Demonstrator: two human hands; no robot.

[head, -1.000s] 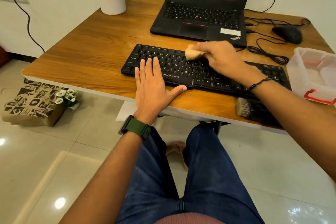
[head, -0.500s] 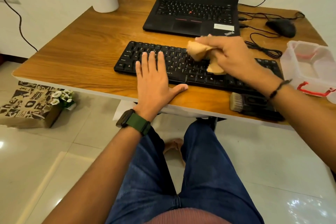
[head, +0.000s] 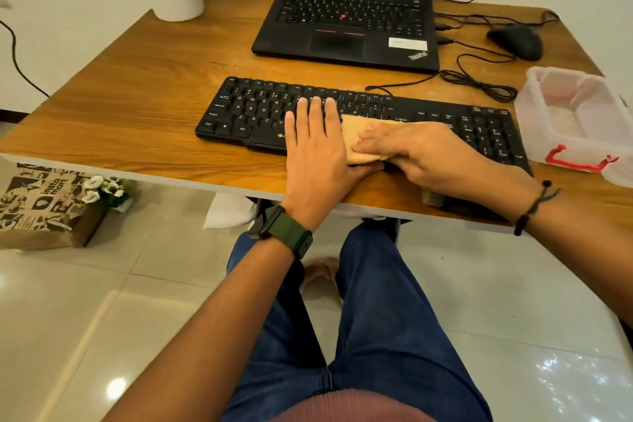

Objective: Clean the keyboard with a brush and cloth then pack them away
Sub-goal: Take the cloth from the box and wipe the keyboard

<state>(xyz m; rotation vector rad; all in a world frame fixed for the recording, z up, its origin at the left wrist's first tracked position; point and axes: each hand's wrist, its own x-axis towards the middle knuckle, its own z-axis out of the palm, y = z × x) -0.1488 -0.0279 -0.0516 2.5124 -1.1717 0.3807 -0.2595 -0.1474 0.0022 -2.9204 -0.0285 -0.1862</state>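
Lowered again, right hand [head: 424, 154] presses cloth [head: 359, 137] on keyboard [head: 246, 109] (ThinkPad behind).

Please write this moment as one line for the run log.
phase: wiping | left hand: flat on keyboard | right hand: presses cloth on keys | brush: table edge | container: open

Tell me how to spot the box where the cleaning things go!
Find the wooden desk and go to its right edge, past the black keyboard. The plastic box sits there, open-topped. It is the only see-through thing on the desk, and it has a red clip on its front.
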